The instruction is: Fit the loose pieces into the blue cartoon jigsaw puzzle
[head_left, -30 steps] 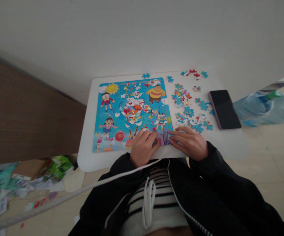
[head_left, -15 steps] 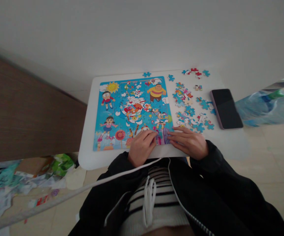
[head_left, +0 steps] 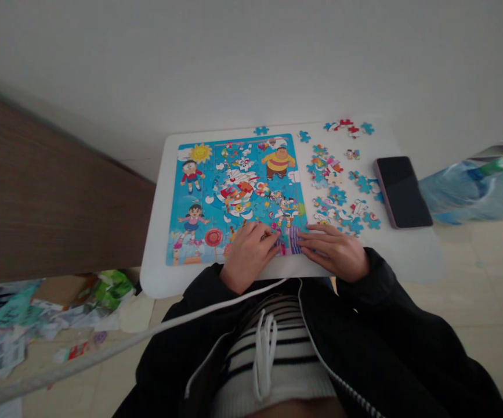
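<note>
A colourful cartoon jigsaw puzzle lies on a small white table, mostly assembled. My left hand rests on the puzzle's lower edge with its fingers curled and the fingertips pressing on the pieces. My right hand lies flat at the puzzle's lower right corner, fingers stretched out toward the left hand. Between the two hands is a purple-striped part of the picture. Several loose puzzle pieces are scattered to the right of the puzzle.
A dark phone lies face up at the table's right side. A blue-tinted plastic bag sits beyond the right edge. A brown wooden panel stands to the left, with crumpled wrappers and paper on the floor below.
Both hands stay at the puzzle's lower right corner; the left hand's fingers have shifted slightly up and right. The view has drifted a little.
</note>
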